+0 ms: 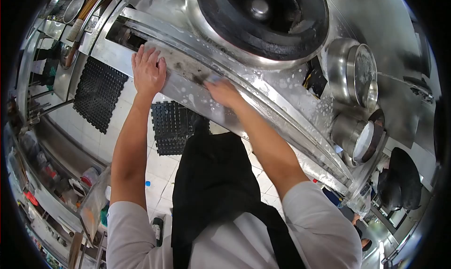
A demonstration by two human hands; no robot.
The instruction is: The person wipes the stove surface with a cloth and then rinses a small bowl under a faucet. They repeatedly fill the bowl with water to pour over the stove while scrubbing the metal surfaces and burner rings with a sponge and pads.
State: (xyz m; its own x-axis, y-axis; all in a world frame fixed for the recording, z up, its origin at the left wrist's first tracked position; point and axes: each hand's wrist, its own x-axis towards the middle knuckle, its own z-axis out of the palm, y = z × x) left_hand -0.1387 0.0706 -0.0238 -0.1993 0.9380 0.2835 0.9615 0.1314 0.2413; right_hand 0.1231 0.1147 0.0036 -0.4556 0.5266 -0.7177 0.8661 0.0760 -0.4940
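My left hand (149,72) rests with fingers spread on a long narrow metal strip (181,68) along the front of a stainless steel stove (277,88). Close to its fingertips is a dark slot (129,36) at the strip's left end. My right hand (221,91) lies farther along the same strip, its fingers curled down and smeared by motion. A pale bluish blur shows at these fingers, and I cannot make out what it is. Dark smudges mark the strip between my hands. White foam spots dot the steel around them.
A large black wok ring (263,48) sits behind the strip. Steel pots (340,67) stand to the right, beside a pot with white contents (364,140). Black rubber mats (99,93) lie on the tiled floor. A bottle (157,229) stands at lower left, near cluttered shelves (61,203).
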